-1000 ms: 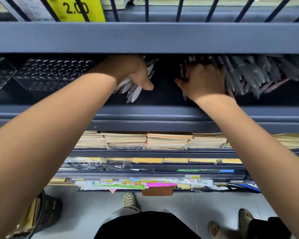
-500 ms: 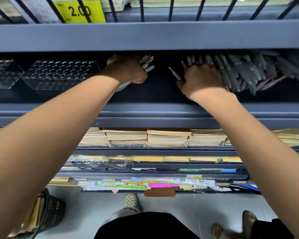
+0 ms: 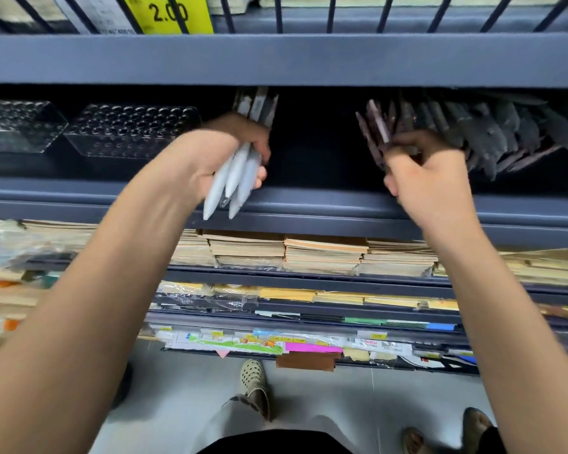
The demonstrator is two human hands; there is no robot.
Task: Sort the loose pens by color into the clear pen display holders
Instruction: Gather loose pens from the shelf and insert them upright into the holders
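Left fingers (image 3: pixel 260 174): curled tight round a bundle of white pens (image 3: pixel 240 173), whose tapered ends point down past the shelf lip and whose other ends stick up above the fist.
Left hand (image 3: pixel 217 155): raised before the shelf opening, with the forearm reaching up from the lower left.
Right fingers (image 3: pixel 413 142): bent and pinching a few dark pens (image 3: pixel 378 124), which stand fanned up and to the left; blurred, so I cannot tell how many.
Right hand (image 3: pixel 430 181): back toward the camera, with the forearm rising from the lower right.
Pen pile (image 3: pixel 495 132): grey and dark pens lying loose on the right part of the shelf, just beside the right hand.
Clear holders (image 3: pixel 135 129): two, side by side at the left of the same shelf, tops dotted with round holes, well apart from the pile.
Shelf (image 3: pixel 315 199): dark blue-grey metal, deep and shadowed inside.
Price tag (image 3: pixel 168 13): yellow, reading 2.00, behind bars on the tier above.
Notebooks (image 3: pixel 325 253): tan stacks on the tier below, with paper goods on the tiers under them.
Floor (image 3: pixel 177 407): pale tiles, with a shoe (image 3: pixel 254 383) on them.
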